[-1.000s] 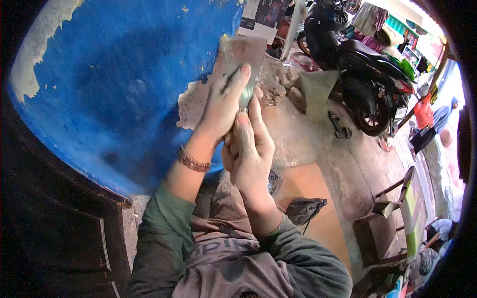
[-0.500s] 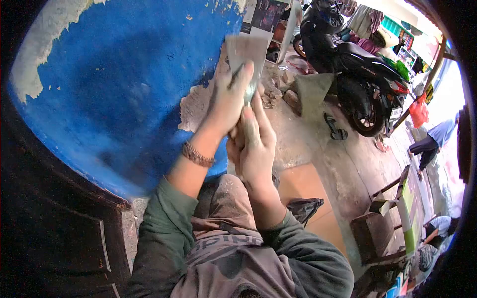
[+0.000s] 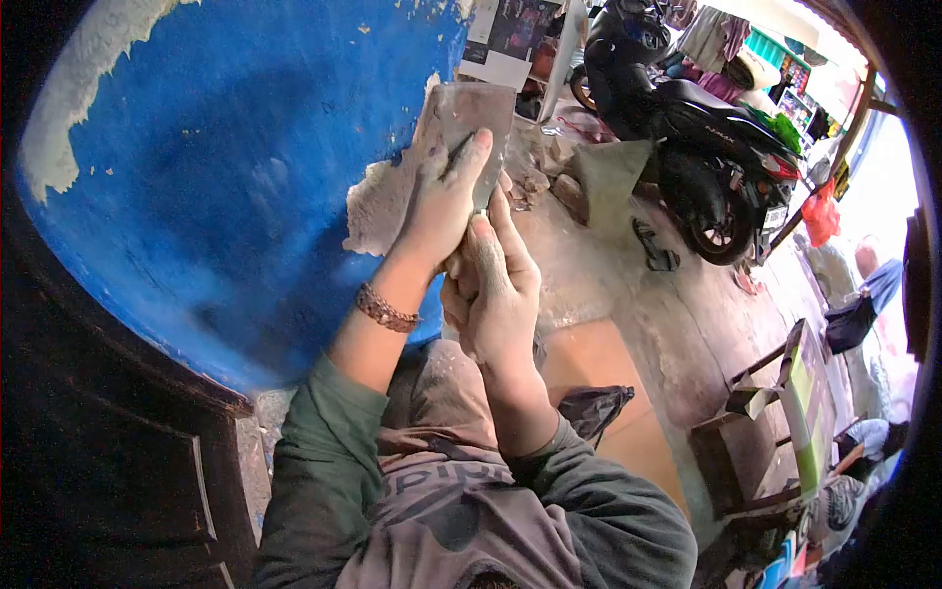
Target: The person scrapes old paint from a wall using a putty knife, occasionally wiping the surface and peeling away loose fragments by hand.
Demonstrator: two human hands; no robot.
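Both my hands hold a wide metal scraper (image 3: 478,120) against a blue painted wall (image 3: 226,177). My left hand (image 3: 444,201) presses flat on the blade with its fingers spread. My right hand (image 3: 491,290) wraps around the handle below it; the handle itself is hidden. The blade's edge lies at a bare patch (image 3: 381,201) where the blue paint has come off and pale plaster shows. Both hands are dusty, and a bracelet sits on my left wrist.
A black motorcycle (image 3: 687,118) stands to the right on the concrete floor (image 3: 628,285). A dark wooden door frame (image 3: 108,422) runs along the lower left. A wooden bench (image 3: 756,432) and people stand at the far right. A black bag (image 3: 594,407) lies near my knee.
The scraper and both hands have slid slightly along the wall and back, staying over the bare patch. People at the far right have moved.
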